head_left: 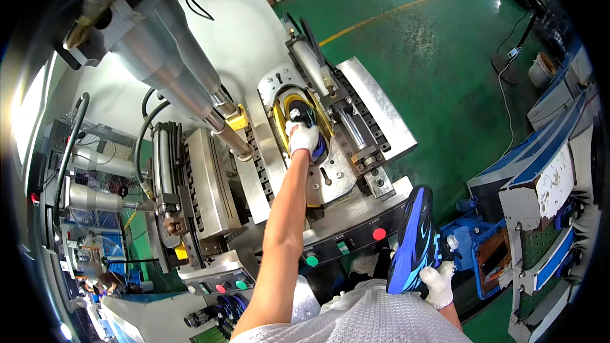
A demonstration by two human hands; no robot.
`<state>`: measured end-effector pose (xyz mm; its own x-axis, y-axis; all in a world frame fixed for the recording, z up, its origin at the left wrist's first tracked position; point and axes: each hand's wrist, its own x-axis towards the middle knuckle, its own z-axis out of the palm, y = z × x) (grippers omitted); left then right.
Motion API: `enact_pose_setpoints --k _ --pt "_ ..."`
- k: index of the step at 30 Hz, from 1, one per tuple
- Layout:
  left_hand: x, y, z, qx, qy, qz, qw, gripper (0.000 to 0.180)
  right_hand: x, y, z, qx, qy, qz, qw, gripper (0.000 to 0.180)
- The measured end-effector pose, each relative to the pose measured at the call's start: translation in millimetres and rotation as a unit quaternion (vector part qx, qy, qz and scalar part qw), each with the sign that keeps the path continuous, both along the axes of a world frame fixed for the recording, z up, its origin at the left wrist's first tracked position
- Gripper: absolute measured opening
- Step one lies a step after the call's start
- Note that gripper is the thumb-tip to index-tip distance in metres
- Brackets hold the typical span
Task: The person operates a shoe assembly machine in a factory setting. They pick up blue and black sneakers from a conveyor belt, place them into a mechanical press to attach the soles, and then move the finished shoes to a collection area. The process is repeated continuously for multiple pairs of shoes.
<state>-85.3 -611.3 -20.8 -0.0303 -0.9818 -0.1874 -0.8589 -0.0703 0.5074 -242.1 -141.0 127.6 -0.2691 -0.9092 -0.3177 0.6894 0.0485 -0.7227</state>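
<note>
My left hand [302, 138], in a white glove, reaches into the metal press. Its fingers close on a dark shoe [304, 114] with blue trim, which lies in a yellow-lined cradle [277, 124]; the hand hides part of the shoe. At my right side, a blue and black shoe [410, 241] is held upright, its sole edge turned to the left. My right hand [438, 284], also gloved in white, grips this shoe near its lower end, and some of the fingers are out of sight behind it.
Thick metal cylinders [171, 51] hang left of the cradle. A control panel with a red button [379, 234] and a green button [312, 260] runs along the press front. To the right are a blue crate [488, 273] and a rack [540, 248]. More shoes [232, 308] lie at lower left.
</note>
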Motion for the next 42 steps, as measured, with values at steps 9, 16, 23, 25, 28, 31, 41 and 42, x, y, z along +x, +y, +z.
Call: enact_pose_setpoints --k 9,16,23,25,28,31,41,42 --pt "56.4 112.2 147.2 -0.042 0.290 0.030 0.956 0.057 -3.7 -60.5 -29.9 0.084 0.289 -0.063 0.952 0.030" --pt "208.2 298.7 152.7 0.012 0.358 -0.050 0.932 0.074 20.6 -316.9 -1.2 0.030 0.177 0.222 0.958 0.046" --pt "298.3 479.7 103.2 0.244 0.141 0.225 0.933 0.087 82.0 -489.1 -179.5 0.130 0.807 0.070 0.572 0.054" --pt "309.4 525.5 82.2 0.256 0.093 0.340 0.900 0.091 81.0 -485.9 -156.1 0.088 0.784 0.192 0.584 0.057" --pt "333.3 576.8 -9.1 0.124 0.075 0.398 0.906 0.085 77.9 -493.0 -166.3 0.063 0.781 0.165 0.599 0.061" --pt "334.3 562.8 -76.3 0.161 0.032 0.436 0.885 0.085 48.2 -516.5 -177.0 0.016 0.686 0.190 0.702 0.040" --pt "332.2 576.7 -121.7 0.074 0.162 0.489 0.854 0.074 260.8 -122.0 -68.5 -0.121 0.746 0.273 0.595 0.088" --pt "339.5 578.5 -120.3 0.105 0.165 0.431 0.881 0.088 242.8 -110.6 -153.1 -0.197 0.721 0.310 0.588 0.100"
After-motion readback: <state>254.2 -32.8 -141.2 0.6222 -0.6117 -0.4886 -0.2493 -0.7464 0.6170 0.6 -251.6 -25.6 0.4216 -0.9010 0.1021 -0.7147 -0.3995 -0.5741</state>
